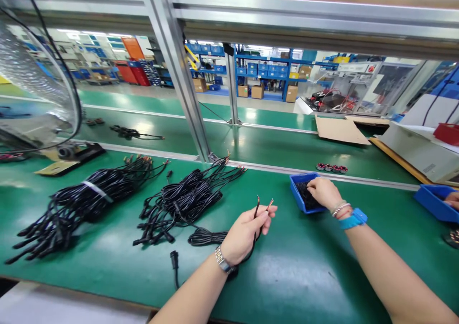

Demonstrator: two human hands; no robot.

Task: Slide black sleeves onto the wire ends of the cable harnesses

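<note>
My left hand (pixel 247 231) is closed around black cable (pixel 255 214), whose bared ends with thin coloured wires stick up past the fingers. My right hand (pixel 322 192) reaches into a small blue bin (pixel 297 197) of small black pieces (pixel 309 199), its fingertips pinched together; what is between them, if anything, is too small to make out. Beside my left wrist lies a coiled black cable (pixel 206 237), and a black connector (pixel 174 259) on a cable rests nearer the front edge. To the left sits a loose pile of black cables (pixel 182 199).
A tied cable bundle (pixel 89 195) lies farther left on the green bench. An aluminium post (pixel 179 70) rises behind the cables. At the right edge, another person's hand (pixel 452 199) is in a second blue bin (pixel 432 204). Small coils (pixel 332 168) and cardboard (pixel 340 130) lie behind.
</note>
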